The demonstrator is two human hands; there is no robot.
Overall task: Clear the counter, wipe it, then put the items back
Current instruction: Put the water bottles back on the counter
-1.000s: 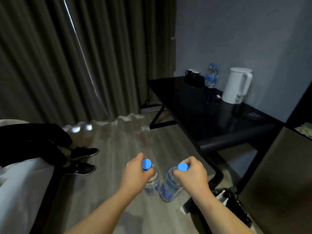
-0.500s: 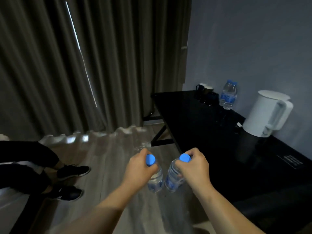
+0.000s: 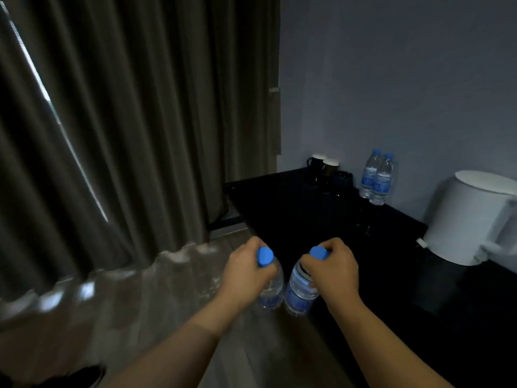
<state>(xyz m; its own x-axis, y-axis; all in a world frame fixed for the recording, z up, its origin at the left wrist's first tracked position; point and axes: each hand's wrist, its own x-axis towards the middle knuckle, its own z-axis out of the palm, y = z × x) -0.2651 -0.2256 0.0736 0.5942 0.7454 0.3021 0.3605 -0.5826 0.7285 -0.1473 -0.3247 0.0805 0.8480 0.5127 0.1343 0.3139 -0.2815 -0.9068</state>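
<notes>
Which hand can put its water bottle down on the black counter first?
Probably the right hand: it holds the right bottle at the near edge of the counter, while the left hand and the left bottle hang over the floor, farther away.

Black glossy counter (image 3: pixel 293 211), bearing two dark mugs (image 3: pixel 324 165) close together in the far corner, two upright blue-capped water bottles (image 3: pixel 377 177) side by side just right of them, and a white kettle (image 3: pixel 470 217) nearer, at the right.
</notes>
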